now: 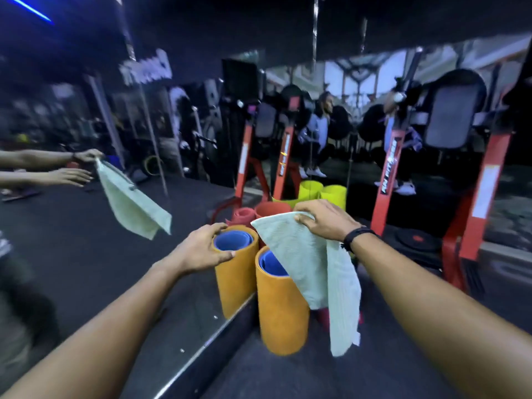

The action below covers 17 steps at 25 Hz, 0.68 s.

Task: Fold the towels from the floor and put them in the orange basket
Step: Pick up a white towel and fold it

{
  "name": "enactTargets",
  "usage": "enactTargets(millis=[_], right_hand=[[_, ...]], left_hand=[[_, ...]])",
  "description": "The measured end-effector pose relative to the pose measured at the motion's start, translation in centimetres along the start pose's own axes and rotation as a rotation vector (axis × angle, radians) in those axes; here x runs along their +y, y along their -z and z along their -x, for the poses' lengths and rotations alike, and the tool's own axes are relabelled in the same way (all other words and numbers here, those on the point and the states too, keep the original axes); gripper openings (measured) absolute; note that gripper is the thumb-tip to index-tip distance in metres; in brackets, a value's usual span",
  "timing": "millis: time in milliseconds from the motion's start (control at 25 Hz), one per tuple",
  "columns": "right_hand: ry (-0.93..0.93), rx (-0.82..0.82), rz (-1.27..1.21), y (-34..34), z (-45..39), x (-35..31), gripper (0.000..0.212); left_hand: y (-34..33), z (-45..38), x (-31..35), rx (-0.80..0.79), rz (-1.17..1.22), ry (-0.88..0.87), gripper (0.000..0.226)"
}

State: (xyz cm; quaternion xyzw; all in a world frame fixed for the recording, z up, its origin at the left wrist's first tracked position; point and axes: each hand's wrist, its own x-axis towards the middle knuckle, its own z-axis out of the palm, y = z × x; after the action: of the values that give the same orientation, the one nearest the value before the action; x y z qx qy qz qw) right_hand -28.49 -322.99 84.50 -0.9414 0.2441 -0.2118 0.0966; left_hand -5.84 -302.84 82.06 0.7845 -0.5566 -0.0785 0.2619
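Note:
A pale green towel [302, 254] hangs from my right hand [325, 220], which pinches its top edge. The cloth drapes down over the right side of an upright orange rolled mat [282, 306] with a blue mat inside. My left hand [201, 249] is open with fingers spread. It sits at the top of what looks like that roll's reflection [236, 280] in a wall mirror [86, 240]; I cannot tell whether it touches the glass. The mirror also shows the towel's reflection [132, 203] and both hands. No basket is in view.
Red rolled mats [270, 210] and yellow-green rolls [334, 194] stand behind the orange one. A red-framed gym machine [483, 197] rises at the right, with a black weight plate [417, 240] at its foot. A second mirror at the back reflects seated people. The floor is dark.

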Motion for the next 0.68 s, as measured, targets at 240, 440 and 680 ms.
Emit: enactTargets(millis=[240, 440, 680], right_hand=[[0.309, -0.009, -0.038, 5.4, -0.9, -13.6, 0.008], [0.56, -0.093, -0.155, 4.9, 0.7, -28.6, 0.014], [0.861, -0.179, -0.322, 3.2, 6.0, -48.2, 0.015]], left_hand=[[11.3, 14.0, 2.6, 0.246, -0.062, 0.189, 0.074], [18.4, 30.6, 1.9, 0.384, -0.144, 0.429, 0.076], [25.0, 53.0, 1.3, 0.606, -0.218, 0.749, 0.069]])
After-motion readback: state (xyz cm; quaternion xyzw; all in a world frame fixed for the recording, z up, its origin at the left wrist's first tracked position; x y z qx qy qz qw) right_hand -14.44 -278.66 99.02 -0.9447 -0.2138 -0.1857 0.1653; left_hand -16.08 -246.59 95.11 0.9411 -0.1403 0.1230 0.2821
